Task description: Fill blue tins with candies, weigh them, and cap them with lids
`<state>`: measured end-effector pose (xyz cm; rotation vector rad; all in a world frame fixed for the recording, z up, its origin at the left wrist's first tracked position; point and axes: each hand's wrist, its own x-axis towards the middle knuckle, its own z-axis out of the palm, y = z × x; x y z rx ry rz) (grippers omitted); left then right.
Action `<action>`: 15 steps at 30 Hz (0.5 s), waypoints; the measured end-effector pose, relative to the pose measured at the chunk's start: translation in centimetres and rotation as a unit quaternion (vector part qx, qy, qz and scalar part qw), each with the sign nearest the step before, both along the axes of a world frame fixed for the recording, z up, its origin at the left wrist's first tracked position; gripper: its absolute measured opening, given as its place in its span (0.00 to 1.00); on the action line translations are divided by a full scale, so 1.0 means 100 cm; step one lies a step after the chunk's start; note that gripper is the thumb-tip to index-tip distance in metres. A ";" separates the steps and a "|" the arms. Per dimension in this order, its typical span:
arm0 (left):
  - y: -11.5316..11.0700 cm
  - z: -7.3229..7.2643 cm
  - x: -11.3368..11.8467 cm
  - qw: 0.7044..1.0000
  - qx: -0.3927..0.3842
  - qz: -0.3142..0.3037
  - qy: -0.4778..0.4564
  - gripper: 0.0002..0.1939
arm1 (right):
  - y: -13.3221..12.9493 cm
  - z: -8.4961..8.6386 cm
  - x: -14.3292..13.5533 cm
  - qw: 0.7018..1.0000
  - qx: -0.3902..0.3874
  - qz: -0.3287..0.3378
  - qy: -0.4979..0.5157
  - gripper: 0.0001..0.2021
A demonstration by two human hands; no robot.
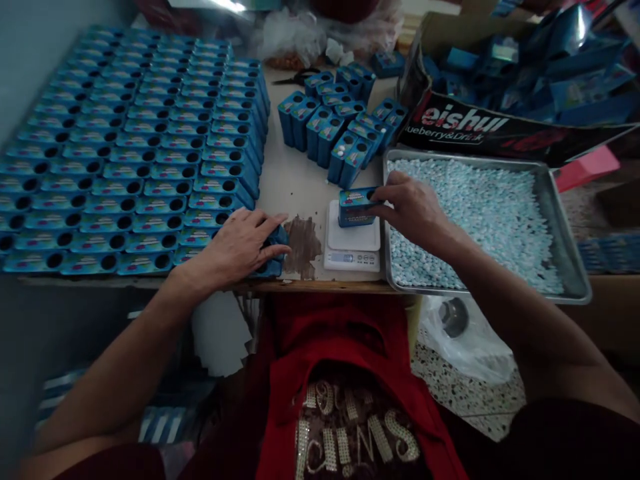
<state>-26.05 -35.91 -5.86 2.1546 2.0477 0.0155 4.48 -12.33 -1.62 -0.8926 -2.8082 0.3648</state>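
My right hand [413, 208] pinches the end of a small blue box [356, 207], which is on the white digital scale [354, 241]. The scale's display is lit, but I cannot read its figures. My left hand [240, 243] lies over the front right corner of the block of blue boxes [135, 153], its fingers and thumb round another blue box [276, 257], mostly hidden by the hand. Right of the scale, a metal tray [570, 267] holds many small pale blue and white candies [475, 227].
Loosely grouped blue boxes [330, 123] with round holes on top stand behind the scale. A black carton [450, 127] full of blue boxes is at the back right. Black scissors [295, 77] and plastic bags [295, 33] lie at the back. The table's wooden front edge [320, 286] is before me.
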 end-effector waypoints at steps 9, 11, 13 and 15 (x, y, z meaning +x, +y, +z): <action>0.009 0.046 0.004 0.999 0.014 -0.017 0.038 0.36 | 0.014 -0.002 0.068 0.995 -0.063 -0.053 0.060 0.18; 0.010 0.057 0.009 0.998 0.023 -0.025 0.051 0.36 | 0.024 -0.004 0.106 0.997 -0.038 -0.066 -0.016 0.19; 0.013 0.064 0.015 0.997 0.027 -0.030 0.059 0.36 | 0.026 -0.015 0.139 0.993 -0.025 -0.023 -0.116 0.23; 0.020 0.070 0.023 0.997 0.030 -0.030 0.061 0.35 | 0.021 -0.033 0.158 0.982 -0.014 0.029 -0.186 0.30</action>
